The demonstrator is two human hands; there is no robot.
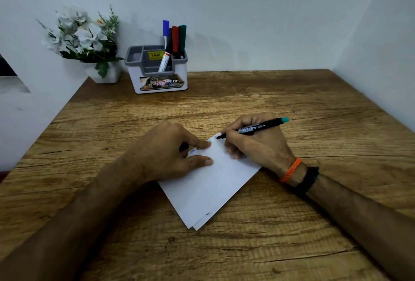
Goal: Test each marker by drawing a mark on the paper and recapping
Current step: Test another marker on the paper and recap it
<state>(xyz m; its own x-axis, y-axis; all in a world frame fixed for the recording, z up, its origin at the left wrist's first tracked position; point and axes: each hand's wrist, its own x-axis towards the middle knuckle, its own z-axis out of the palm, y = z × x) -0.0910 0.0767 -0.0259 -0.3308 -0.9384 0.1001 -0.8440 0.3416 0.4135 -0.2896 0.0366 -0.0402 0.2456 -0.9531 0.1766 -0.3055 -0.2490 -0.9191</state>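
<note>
- Fingers of my right hand [253, 143] pinch the black marker [253, 128] near its writing end, in an ordinary writing grip; the left hand [173, 152] lies on the paper [211, 186] with forefinger and thumb stretched flat, pinning its far left edge.
- From the head view, the marker's long axis runs from its tip at the paper's far corner, up and to the right, ending in a teal end [284, 120] past my knuckles. The tip sits on or just above the sheet; I cannot tell whether it touches.
- A few small coloured marks [195, 150] show along the far edge, close to my left fingertips.
- Something dark sits under my left palm; it may be the cap, but I cannot be sure.
- If it is, recapping turns on this: the tip points left, toward the left hand, which is the nearer one to meet it.
- Other markers [177, 39] stand in the holder [157, 71] at the far edge of the table [292, 92], well apart from both hands, beside a flower pot [105, 74].
</note>
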